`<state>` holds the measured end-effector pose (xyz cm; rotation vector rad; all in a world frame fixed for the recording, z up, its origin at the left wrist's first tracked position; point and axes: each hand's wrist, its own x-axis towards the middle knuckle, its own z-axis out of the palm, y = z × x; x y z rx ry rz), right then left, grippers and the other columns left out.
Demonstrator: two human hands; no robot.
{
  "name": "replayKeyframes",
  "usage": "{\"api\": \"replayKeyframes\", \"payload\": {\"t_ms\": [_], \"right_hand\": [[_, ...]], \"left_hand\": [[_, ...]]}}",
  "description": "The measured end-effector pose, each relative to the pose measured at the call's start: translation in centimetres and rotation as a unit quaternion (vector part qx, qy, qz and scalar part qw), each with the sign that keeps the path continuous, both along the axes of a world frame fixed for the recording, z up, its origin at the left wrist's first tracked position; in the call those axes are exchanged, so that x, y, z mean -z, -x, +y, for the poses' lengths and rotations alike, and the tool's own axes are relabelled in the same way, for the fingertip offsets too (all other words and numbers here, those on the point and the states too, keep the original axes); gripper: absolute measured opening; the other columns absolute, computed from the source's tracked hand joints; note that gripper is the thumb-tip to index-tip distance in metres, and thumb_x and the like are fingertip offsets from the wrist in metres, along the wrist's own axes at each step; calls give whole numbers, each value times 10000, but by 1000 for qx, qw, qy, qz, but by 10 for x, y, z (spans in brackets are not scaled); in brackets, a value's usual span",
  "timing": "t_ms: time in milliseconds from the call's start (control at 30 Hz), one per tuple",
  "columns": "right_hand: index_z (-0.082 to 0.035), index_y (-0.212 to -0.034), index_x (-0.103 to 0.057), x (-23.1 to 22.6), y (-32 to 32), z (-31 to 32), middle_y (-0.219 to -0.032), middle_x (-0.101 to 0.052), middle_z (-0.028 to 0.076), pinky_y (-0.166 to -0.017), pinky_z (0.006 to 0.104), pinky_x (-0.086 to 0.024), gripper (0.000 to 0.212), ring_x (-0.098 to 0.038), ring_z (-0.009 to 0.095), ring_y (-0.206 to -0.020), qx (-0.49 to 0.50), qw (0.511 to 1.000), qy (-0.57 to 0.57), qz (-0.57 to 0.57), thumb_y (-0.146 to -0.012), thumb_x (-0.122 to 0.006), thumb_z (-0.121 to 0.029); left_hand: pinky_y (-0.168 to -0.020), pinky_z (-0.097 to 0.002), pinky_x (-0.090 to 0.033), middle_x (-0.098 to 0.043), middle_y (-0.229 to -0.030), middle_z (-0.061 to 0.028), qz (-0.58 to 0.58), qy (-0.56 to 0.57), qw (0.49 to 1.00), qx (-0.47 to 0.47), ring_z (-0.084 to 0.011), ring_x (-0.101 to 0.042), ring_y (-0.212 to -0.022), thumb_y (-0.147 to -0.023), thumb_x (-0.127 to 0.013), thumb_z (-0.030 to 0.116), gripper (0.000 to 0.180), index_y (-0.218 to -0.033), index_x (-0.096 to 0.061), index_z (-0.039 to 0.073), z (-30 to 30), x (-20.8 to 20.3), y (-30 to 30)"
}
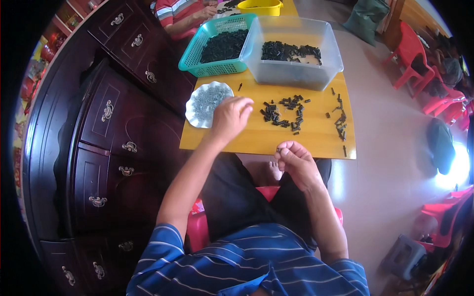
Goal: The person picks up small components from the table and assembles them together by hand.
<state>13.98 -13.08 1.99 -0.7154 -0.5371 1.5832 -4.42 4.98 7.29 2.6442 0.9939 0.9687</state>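
Observation:
My left hand (231, 118) is above the table at the right rim of a white scalloped plate (189, 117). Its fingers are drawn together, and whatever they hold is too small to make out. On the plate lies a heap of small silvery metal pieces (207, 101). Just off the table's front edge, my right hand (299, 165) pinches a small dark part (279, 149) between thumb and forefinger. Beyond that hand, loose small black parts (281, 118) are scattered on the yellow wooden table (227, 143).
A green basket (185, 59) full of black parts and a clear plastic bin (291, 76) holding more stand at the back. More black parts (340, 121) line the right side. Dark wooden drawers (94, 123) rise on the left. Across the table, another person (192, 19) sits near a yellow basin (266, 10).

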Motion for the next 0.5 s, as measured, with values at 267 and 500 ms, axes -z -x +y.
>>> {"api": "replayKeyframes", "payload": {"t_ms": [267, 500], "right_hand": [[-64, -1098, -654, -3, -1, -5, -938, -695, 15, -699, 197, -528, 112, -615, 57, -734, -11, 999, -4, 40, -1029, -639, -151], [-86, -1082, -651, -8, 3, -6, -923, -691, 0, -629, 183, -483, 96, -607, 55, -715, -7, 1000, 24, -4, -1018, -649, -157]], "left_hand": [[-1046, -565, -405, -741, -953, -94, 241, -114, 962, -57, -316, -646, -1010, -848, -720, 104, 131, -976, -743, 92, 84, 49, -11], [-1102, -544, -388, -734, -847, -95, 195, -107, 973, -66, -307, -659, -926, -830, -728, 107, 16, -837, -727, 93, 83, 59, -16]]}}
